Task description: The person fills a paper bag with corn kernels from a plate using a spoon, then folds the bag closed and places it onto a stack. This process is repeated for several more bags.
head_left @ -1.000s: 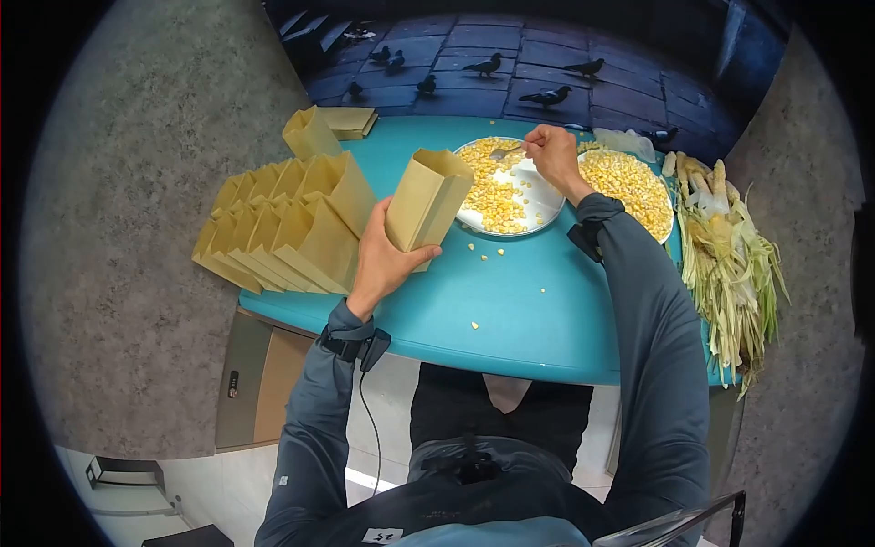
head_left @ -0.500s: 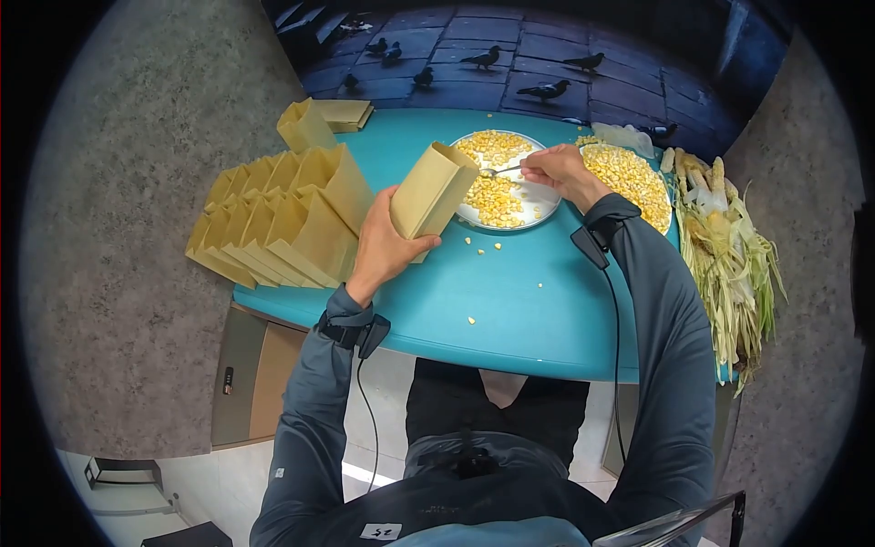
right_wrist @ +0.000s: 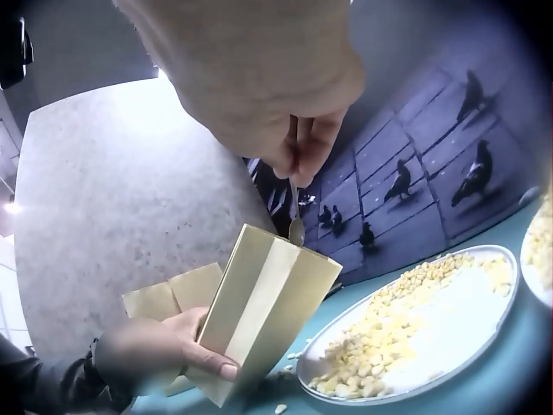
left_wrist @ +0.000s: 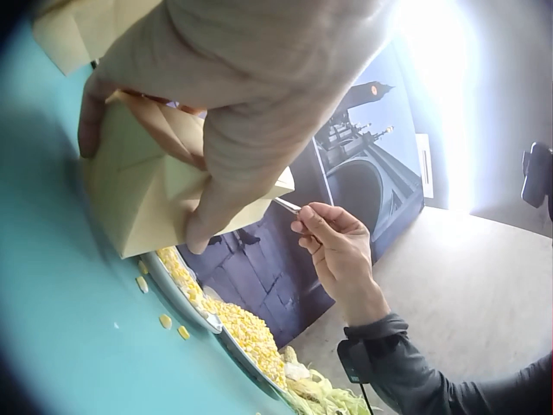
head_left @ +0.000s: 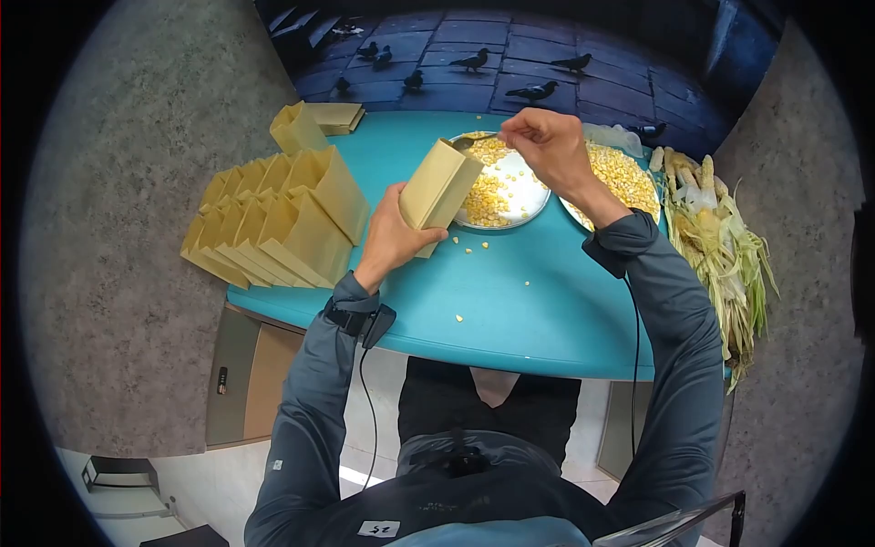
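Kraft paper bag (head_left: 440, 190) is being gripped, tilted, beside the left plate (head_left: 526, 182) by the curled left hand (head_left: 393, 234); spoon (right_wrist: 296, 232) is being pinched at its mouth by the right hand (head_left: 558, 157). Open bags (head_left: 301, 248) are standing at left, fill unseen; corn kernels (head_left: 487, 198) are lying unbagged.

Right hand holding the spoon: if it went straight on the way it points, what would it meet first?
Probably the paper bag in the left hand, at its open top; the spoon looks near the rim, though depth is unclear.
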`<state>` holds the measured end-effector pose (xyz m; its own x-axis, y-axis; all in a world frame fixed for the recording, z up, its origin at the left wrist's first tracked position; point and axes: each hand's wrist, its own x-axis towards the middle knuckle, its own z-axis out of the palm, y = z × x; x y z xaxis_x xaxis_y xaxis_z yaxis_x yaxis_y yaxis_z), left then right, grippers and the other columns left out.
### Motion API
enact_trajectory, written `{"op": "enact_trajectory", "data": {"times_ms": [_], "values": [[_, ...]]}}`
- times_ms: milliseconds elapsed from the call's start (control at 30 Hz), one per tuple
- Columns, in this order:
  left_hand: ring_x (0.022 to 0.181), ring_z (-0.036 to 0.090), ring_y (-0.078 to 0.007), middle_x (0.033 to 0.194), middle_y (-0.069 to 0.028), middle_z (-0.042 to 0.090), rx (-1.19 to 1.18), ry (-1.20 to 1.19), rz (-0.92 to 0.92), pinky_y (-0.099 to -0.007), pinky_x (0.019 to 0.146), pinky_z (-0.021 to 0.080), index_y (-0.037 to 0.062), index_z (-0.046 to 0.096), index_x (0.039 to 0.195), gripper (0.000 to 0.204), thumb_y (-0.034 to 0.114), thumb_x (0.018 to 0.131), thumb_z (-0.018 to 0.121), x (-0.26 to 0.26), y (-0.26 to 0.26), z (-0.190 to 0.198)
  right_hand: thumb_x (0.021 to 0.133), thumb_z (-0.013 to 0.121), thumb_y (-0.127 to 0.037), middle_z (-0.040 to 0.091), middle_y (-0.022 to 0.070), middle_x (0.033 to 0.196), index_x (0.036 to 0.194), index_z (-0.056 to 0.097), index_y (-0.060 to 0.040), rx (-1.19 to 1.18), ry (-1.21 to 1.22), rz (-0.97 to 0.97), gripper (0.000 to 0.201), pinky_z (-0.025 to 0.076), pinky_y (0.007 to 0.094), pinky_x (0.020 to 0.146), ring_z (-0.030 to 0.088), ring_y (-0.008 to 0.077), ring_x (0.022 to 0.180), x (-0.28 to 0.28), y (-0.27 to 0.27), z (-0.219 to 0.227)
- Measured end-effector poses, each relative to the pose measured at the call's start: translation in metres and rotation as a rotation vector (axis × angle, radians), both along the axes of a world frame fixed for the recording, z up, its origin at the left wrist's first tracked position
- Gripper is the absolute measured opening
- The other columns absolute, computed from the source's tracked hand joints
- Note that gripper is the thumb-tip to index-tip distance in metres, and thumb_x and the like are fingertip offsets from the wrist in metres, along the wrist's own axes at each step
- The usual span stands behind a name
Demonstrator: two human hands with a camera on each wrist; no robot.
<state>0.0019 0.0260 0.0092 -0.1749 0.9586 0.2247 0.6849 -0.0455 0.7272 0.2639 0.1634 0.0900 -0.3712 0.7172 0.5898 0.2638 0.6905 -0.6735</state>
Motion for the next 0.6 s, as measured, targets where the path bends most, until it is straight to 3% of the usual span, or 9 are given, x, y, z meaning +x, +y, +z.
{"op": "enact_trajectory", "data": {"times_ms": [33, 100, 167, 200, 267, 300, 367, 467, 600], "values": [[0.124, 0.067, -0.0368, 0.134, -0.0224, 0.067, -0.002, -0.027, -0.001, -0.0454, 0.104, 0.055, -0.0019, 0.050, 0.146, 0.098, 0.025, 0.068, 0.102, 0.000, 0.000, 0.000, 0.090, 0.083, -0.007, 0.081, 0.0135, 0.087, 0.099, 0.079, 0.0012, 0.146, 0.014, -0.027, 0.013, 0.062, 0.0316, 0.073, 0.080, 0.0207, 0.081, 0.000, -0.003, 0.001], [0.124, 0.067, -0.0365, 0.133, -0.0222, 0.068, -0.003, -0.030, 0.019, -0.0452, 0.104, 0.056, -0.0020, 0.050, 0.146, 0.098, 0.025, 0.067, 0.102, -0.001, -0.004, 0.001, 0.089, 0.084, -0.009, 0.080, 0.0140, 0.086, 0.098, 0.079, 0.0002, 0.110, 0.048, -0.057, 0.014, 0.062, 0.0338, 0.073, 0.079, 0.0238, 0.079, 0.010, 0.008, -0.008], [0.123, 0.068, -0.0363, 0.133, -0.0220, 0.068, 0.002, -0.032, 0.040, -0.0449, 0.103, 0.056, -0.0021, 0.050, 0.146, 0.098, 0.025, 0.067, 0.102, -0.006, -0.009, 0.000, 0.087, 0.084, -0.009, 0.080, 0.0155, 0.086, 0.097, 0.079, 0.0002, 0.135, -0.288, -0.295, 0.014, 0.062, 0.0349, 0.074, 0.080, 0.0248, 0.082, 0.030, 0.028, -0.028], [0.123, 0.068, -0.0364, 0.133, -0.0223, 0.068, 0.021, -0.036, 0.046, -0.0450, 0.103, 0.056, -0.0021, 0.050, 0.146, 0.098, 0.025, 0.067, 0.102, -0.009, -0.011, -0.003, 0.087, 0.084, -0.009, 0.080, 0.0155, 0.086, 0.097, 0.079, 0.0002, 0.137, -0.289, -0.291, 0.014, 0.062, 0.0349, 0.074, 0.080, 0.0248, 0.082, 0.038, 0.035, -0.040], [0.124, 0.068, -0.0366, 0.133, -0.0225, 0.068, 0.043, -0.041, 0.054, -0.0452, 0.103, 0.056, -0.0021, 0.050, 0.146, 0.098, 0.025, 0.067, 0.102, -0.015, -0.015, -0.004, 0.088, 0.082, -0.006, 0.080, 0.0165, 0.084, 0.092, 0.079, 0.0023, -0.207, -0.367, -0.388, 0.010, 0.064, 0.0331, 0.070, 0.081, 0.0227, 0.078, 0.047, 0.046, -0.059], [0.124, 0.068, -0.0367, 0.133, -0.0227, 0.068, 0.058, -0.034, 0.061, -0.0453, 0.103, 0.056, -0.0021, 0.050, 0.146, 0.098, 0.025, 0.067, 0.102, -0.016, -0.019, -0.003, 0.088, 0.082, -0.006, 0.080, 0.0165, 0.084, 0.092, 0.079, 0.0023, -0.207, -0.369, -0.385, 0.010, 0.064, 0.0331, 0.070, 0.081, 0.0227, 0.078, 0.044, 0.042, -0.058], [0.124, 0.068, -0.0368, 0.133, -0.0229, 0.069, 0.065, -0.028, 0.072, -0.0455, 0.103, 0.056, -0.0021, 0.050, 0.146, 0.098, 0.025, 0.067, 0.102, -0.018, -0.023, -0.003, 0.089, 0.080, -0.003, 0.080, 0.0168, 0.082, 0.089, 0.078, 0.0050, -0.485, -0.135, -0.320, 0.008, 0.066, 0.0305, 0.064, 0.080, 0.0202, 0.072, 0.034, 0.030, -0.064], [0.124, 0.068, -0.0369, 0.133, -0.0233, 0.069, 0.042, -0.056, 0.068, -0.0457, 0.104, 0.055, -0.0022, 0.050, 0.146, 0.098, 0.025, 0.067, 0.102, -0.021, -0.024, -0.003, 0.090, 0.080, 0.001, 0.079, 0.0153, 0.083, 0.088, 0.077, 0.0065, -0.609, -0.001, -0.268, 0.007, 0.066, 0.0289, 0.059, 0.079, 0.0183, 0.068, 0.010, 0.020, -0.075], [0.124, 0.068, -0.0346, 0.134, -0.0215, 0.069, 0.048, -0.006, 0.072, -0.0445, 0.104, 0.055, -0.0008, 0.050, 0.147, 0.098, 0.026, 0.068, 0.102, -0.023, -0.028, -0.005, 0.089, 0.082, 0.003, 0.079, 0.0179, 0.088, 0.094, 0.075, 0.0111, -0.843, 0.154, -0.256, 0.012, 0.068, 0.0276, 0.065, 0.080, 0.0213, 0.073, -0.007, 0.018, -0.084]]}}
